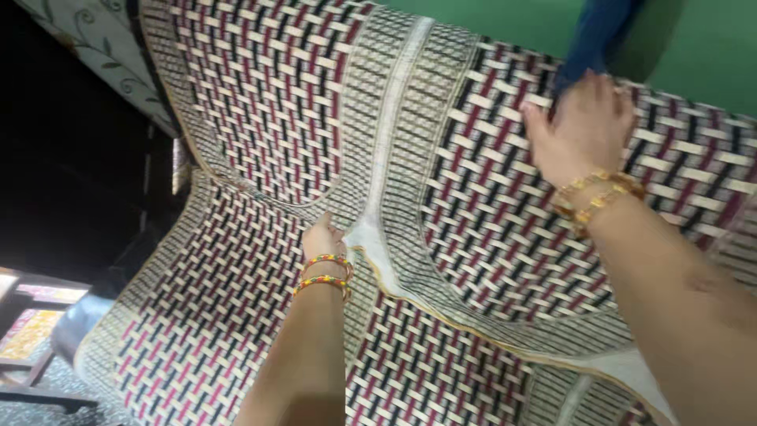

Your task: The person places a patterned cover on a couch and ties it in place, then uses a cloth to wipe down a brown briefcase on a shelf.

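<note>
A large woven mat (260, 118) with a red, black and cream basket pattern and cream bands fills the head view, folded across its middle. My left hand (322, 237), with coloured bangles on the wrist, pinches the mat's pale bound edge at the fold. My right hand (579, 130), wearing gold bangles, presses on the upper right of the mat with fingers closed around a dark blue cloth (591, 35) at the mat's top edge. The lower layer of the mat (213, 315) spreads toward the bottom left.
A green wall (694, 47) rises behind the mat at the top right. A floral-patterned fabric (95, 47) lies at the top left. A wooden piece of furniture with a colourful patterned top (31, 323) stands at the lower left, beside a dark area.
</note>
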